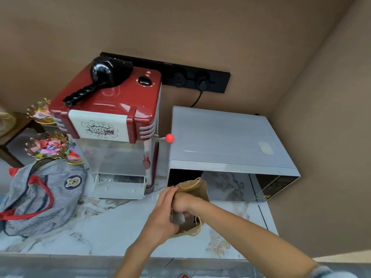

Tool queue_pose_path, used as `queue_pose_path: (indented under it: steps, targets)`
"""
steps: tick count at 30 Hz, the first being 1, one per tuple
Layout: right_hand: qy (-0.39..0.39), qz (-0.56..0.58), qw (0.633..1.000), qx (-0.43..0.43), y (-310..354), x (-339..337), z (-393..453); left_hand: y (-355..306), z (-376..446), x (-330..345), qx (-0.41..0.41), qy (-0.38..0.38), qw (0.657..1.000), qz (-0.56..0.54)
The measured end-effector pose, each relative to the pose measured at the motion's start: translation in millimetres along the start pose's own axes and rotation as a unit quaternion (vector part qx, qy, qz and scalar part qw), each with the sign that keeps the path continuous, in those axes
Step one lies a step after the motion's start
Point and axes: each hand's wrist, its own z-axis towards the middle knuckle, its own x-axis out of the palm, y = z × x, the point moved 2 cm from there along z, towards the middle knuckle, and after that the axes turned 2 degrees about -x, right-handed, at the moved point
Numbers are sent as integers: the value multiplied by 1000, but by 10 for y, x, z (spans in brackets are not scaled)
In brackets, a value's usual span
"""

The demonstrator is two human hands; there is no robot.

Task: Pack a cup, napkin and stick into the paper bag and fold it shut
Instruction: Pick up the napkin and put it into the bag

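Brown paper bag (197,189) standing on our marble counter (104,227), before the microwave (230,145).
Our left hand (160,213) is gripping its rim; our right hand (183,203) is reaching inside, grip hidden.

Marble-pattern tabletop (112,227). Red popcorn machine (112,109) at back left, "BOOM" panel on front, black scoop (104,77) lying on its top, red knob on the right side. Silver microwave (226,145) just beside it on the right. Black socket strip (200,77) on the wall behind, one plug inserted. Striped backpack (40,195) with red straps far left. Two trays of colourful paper bits (52,147) behind the backpack.
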Motion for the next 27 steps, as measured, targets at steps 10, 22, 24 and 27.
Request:
queue_pose_path:
  steps: [10, 22, 24, 27]
  targets:
    - [92, 272, 955, 71, -4, -17, 52, 43, 16, -92, -17, 4, 1000, -12]
    - [35, 482, 859, -171, -1524, -1319, -524, 61, 65, -101, 1, 1, 1000, 26]
    - [-73, 459, 882, -79, -2078, -1315, -322, 77, 71, -88, -5, 7, 999, 31]
    - [-159, 319, 930, 85, -2842, -1117, 127, 86, 83, -76, -12, 17, 999, 32]
